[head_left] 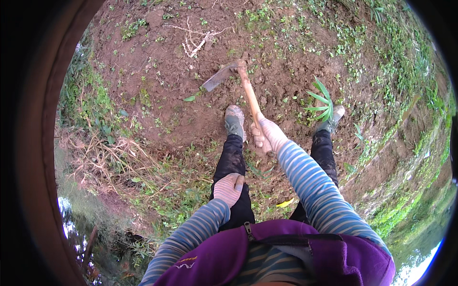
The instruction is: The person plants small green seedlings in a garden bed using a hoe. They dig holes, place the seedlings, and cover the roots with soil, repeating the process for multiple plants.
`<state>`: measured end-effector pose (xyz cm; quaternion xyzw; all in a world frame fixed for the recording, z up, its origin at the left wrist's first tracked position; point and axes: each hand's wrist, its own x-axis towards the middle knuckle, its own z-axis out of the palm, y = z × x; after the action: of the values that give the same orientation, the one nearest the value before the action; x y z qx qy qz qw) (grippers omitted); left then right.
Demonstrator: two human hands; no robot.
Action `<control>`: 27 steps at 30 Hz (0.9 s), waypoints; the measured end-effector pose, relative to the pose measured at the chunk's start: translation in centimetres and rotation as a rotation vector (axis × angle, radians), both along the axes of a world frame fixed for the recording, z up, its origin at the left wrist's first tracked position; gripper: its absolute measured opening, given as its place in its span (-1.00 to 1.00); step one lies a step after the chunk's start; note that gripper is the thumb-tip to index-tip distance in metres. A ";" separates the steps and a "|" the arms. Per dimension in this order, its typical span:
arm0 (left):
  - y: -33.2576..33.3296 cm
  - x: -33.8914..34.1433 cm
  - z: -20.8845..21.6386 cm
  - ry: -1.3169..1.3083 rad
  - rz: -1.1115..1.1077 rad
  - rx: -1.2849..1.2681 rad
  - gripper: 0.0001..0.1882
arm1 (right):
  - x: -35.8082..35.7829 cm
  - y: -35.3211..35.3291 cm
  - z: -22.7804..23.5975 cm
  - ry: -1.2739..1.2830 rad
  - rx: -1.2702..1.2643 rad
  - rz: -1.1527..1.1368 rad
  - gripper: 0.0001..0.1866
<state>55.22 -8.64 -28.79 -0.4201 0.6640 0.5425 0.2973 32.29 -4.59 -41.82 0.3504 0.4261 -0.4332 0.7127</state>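
Observation:
My gloved right hand [271,137] is wrapped round the lower part of a short wooden handle. The handle belongs to a hoe [249,90], which slants up and away from the hand. A flat metal blade [221,77] sticks out to the left from its far end, above the reddish-brown soil; whether it touches the ground I cannot tell. My gloved left hand [229,189] rests on my left knee, thumb apart from the palm, holding nothing that I can see. Its other fingers are partly hidden.
My two shoes stand apart on the soil, a green leafy sprig [322,101] by the right one. Pale bare roots [196,42] lie beyond the hoe. Dry stalks [112,155] are heaped at the left, and grassy strips run along the right. A yellow leaf [285,203] lies between my legs.

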 end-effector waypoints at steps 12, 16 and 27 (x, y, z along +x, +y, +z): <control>-3.1 -4.5 -3.6 -0.142 0.163 -0.214 -0.57 | -3.9 14.9 18.8 -0.204 -0.005 -0.451 -0.55; -7.9 -9.5 -7.2 0.047 0.471 -0.406 -0.45 | -4.9 17.5 19.8 -0.257 -0.032 -0.485 -0.62; 5.0 -19.0 -0.1 -0.217 0.395 -0.092 -0.53 | -12.4 19.5 19.2 -0.318 -0.260 -0.594 -0.74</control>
<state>36.23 -3.66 -28.90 -0.6108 0.5570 0.5112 0.2354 19.93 14.91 -22.61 0.4282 0.1309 -0.6123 0.6517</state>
